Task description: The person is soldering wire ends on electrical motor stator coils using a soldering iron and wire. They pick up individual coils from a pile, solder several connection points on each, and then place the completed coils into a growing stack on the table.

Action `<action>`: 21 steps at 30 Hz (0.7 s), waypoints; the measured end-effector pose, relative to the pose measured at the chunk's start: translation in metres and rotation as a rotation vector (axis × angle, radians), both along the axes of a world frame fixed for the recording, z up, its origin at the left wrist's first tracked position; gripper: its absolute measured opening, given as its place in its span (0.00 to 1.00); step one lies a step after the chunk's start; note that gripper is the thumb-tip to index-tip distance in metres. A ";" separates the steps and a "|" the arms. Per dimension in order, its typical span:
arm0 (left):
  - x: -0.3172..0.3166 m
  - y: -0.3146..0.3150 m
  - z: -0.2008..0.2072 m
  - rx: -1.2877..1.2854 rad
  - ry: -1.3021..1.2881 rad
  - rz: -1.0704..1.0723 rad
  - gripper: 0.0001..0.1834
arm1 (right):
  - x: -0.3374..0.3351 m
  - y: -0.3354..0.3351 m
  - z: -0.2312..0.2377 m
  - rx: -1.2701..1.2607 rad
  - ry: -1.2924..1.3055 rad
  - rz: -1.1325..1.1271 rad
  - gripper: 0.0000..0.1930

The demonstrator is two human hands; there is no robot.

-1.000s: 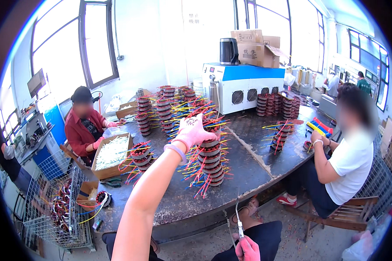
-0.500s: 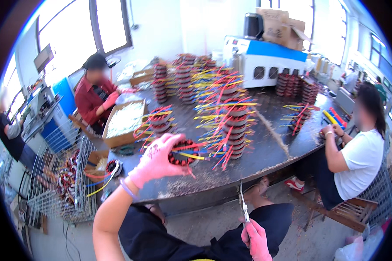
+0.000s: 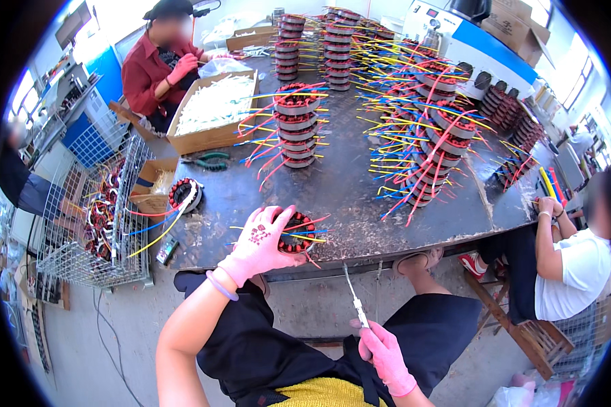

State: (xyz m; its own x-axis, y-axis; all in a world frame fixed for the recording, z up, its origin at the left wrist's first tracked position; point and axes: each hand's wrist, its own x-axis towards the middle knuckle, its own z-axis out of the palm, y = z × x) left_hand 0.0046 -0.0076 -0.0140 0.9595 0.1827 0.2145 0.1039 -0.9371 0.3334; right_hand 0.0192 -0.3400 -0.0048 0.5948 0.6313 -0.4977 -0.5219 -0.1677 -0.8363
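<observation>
Gloved in pink, my left hand (image 3: 259, 239) grips a motor stator (image 3: 296, 235), a ring with red windings and red, yellow and blue leads, at the table's front edge. Whether the ring rests on the tabletop I cannot tell. My right hand (image 3: 385, 354), also in a pink glove, is closed round a slim tool (image 3: 357, 303) with a pale handle and a thin metal shaft. Its tip points up toward the table edge, apart from the stator. Beyond my left hand stands a stack of similar stators (image 3: 297, 129); a larger group (image 3: 436, 146) rises farther right.
A single stator (image 3: 185, 195) with long leads lies at the table's left, near green-handled pliers (image 3: 209, 161). Behind them is a cardboard box (image 3: 214, 138) of white pieces. A wire cage (image 3: 105, 261) holds more stators. Co-workers sit at far left (image 3: 142, 78) and right (image 3: 567, 261).
My view has tipped downward. Relative to the table, my left hand has brought the stator closer to the front edge. My right hand still holds the tool.
</observation>
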 end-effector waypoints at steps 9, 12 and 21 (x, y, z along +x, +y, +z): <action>0.008 -0.002 -0.005 -0.117 -0.090 -0.117 0.55 | 0.006 0.000 0.004 -0.047 0.029 0.002 0.20; 0.011 -0.010 -0.010 -0.025 -0.072 -0.056 0.55 | 0.005 0.000 0.000 -0.020 0.036 0.001 0.20; 0.010 -0.008 -0.008 -0.051 -0.055 -0.079 0.58 | 0.000 -0.003 -0.009 -0.026 0.064 0.027 0.19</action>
State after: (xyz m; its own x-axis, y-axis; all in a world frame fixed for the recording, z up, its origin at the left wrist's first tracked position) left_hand 0.0147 -0.0156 -0.0220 0.9583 0.1189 0.2597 0.0104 -0.9231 0.3844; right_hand 0.0187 -0.3434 -0.0142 0.5440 0.6329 -0.5509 -0.5692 -0.2040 -0.7965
